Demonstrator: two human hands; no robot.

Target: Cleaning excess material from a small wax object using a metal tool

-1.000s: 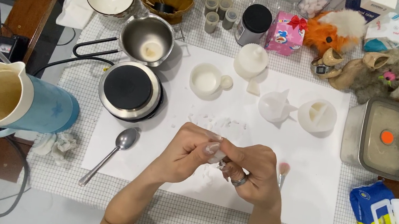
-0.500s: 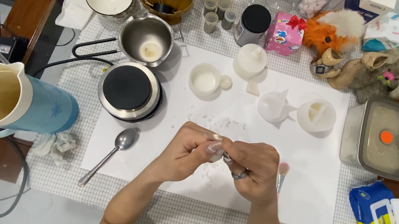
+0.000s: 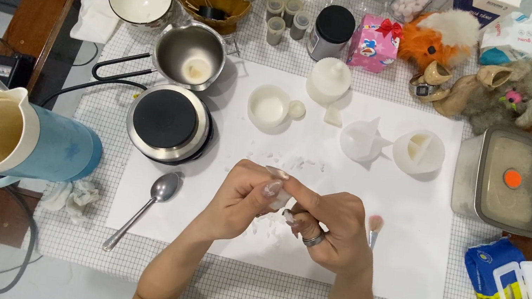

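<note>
Both hands meet over a white paper sheet (image 3: pixel 406 250) at the table's front middle. My left hand (image 3: pixel 245 199) and my right hand (image 3: pixel 331 231) together pinch a small translucent white piece (image 3: pixel 281 200), mostly hidden by the fingers. A ring sits on a right finger. White flakes (image 3: pixel 278 161) lie scattered on the paper just beyond the hands. A small pink-tipped brush (image 3: pixel 374 228) lies right beside my right hand. A metal spoon (image 3: pixel 146 209) rests to the left of my left hand.
A round black hotplate (image 3: pixel 167 121) and a steel pot (image 3: pixel 190 56) stand left of centre, a blue and cream jug (image 3: pixel 5 133) at far left. White moulds and cups (image 3: pixel 361 140) sit behind the hands. A lidded box (image 3: pixel 503 178), wipes pack (image 3: pixel 514 288) and plush toys (image 3: pixel 504 84) fill the right.
The hands have shifted slightly while working the small white piece; the fingers of both hands have closed tighter around it. Nothing else on the table has moved.
</note>
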